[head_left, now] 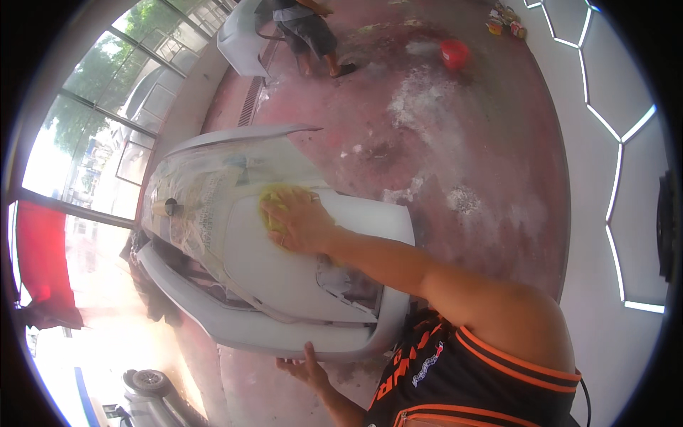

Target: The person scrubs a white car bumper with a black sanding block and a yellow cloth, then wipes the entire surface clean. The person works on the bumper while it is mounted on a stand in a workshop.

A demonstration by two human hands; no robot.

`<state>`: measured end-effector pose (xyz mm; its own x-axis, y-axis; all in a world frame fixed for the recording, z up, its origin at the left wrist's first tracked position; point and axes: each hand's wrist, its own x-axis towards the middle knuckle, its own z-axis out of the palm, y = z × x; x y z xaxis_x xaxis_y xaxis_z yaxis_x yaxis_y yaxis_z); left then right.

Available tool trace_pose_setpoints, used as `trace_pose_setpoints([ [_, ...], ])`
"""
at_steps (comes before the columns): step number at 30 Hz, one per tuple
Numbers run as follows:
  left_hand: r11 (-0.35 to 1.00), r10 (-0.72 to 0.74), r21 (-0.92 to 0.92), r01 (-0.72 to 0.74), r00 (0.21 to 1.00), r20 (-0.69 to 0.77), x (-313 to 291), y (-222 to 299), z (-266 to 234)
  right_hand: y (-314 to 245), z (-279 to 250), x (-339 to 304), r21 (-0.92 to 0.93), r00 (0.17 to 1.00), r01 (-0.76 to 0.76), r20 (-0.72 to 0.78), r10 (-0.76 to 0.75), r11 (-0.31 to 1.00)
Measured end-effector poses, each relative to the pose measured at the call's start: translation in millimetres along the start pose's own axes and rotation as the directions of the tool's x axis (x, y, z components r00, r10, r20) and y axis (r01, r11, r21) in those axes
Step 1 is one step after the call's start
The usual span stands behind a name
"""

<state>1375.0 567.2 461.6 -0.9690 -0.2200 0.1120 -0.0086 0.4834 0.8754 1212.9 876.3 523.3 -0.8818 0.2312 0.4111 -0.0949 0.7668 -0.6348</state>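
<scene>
A pale grey-white car bumper (284, 285) lies across the middle, its surface dull and dusty. My right hand (302, 220) presses down on its upper face. Under the palm and fingers a yellow pad (268, 199) shows at the edges; most of it is covered, so I cannot tell its exact kind. At the bumper's near edge is my left hand (306, 366), fingers apart and thumb up against the rim, holding nothing. Masking paper and film (196, 206) cover the bumper's left part, where a small dark round piece (170, 206) sticks up.
Beyond the bumper, a person (306, 35) in dark shorts stands beside another pale body part (242, 39). A red bucket (454, 54) and a cluster of small containers (506, 23) stand on the stained red floor (484, 149). Windows line the left; a red cloth (46, 256) hangs there.
</scene>
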Motion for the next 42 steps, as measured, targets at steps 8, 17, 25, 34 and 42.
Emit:
trace_pose_setpoints([
  [8, 0.999, -0.045, -0.026, 0.045, 0.999, 0.024, -0.5, 14.8, 2.1, 101.9, -11.7, -87.2, -0.001, 0.941, -0.331, -0.078, 0.330, 0.944],
  [17, 0.999, 0.000, 0.039, -0.001, 1.000, 0.029, 4.4, 15.5, 11.5, 64.1, -6.4, -35.0, 0.124, 0.991, 0.062, -0.128, -0.046, 0.990],
  [25, 0.970, -0.069, 0.234, 0.068, 0.998, -0.002, -8.0, 28.7, 4.8, 225.0, 26.1, -178.0, 0.406, 0.775, -0.482, -0.216, 0.594, 0.776],
  [34, 0.922, 0.113, 0.339, -0.186, 0.968, 0.225, -20.0, 101.6, 61.2, 126.4, -17.3, -96.3, 0.244, 0.958, -0.085, -0.246, 0.147, 0.966],
  [42, 0.944, -0.328, 0.287, 0.164, 0.576, 0.749, -9.5, 66.3, 192.2, 158.9, 10.1, -221.0, 0.261, 0.958, -0.198, -0.154, 0.243, 0.945],
])
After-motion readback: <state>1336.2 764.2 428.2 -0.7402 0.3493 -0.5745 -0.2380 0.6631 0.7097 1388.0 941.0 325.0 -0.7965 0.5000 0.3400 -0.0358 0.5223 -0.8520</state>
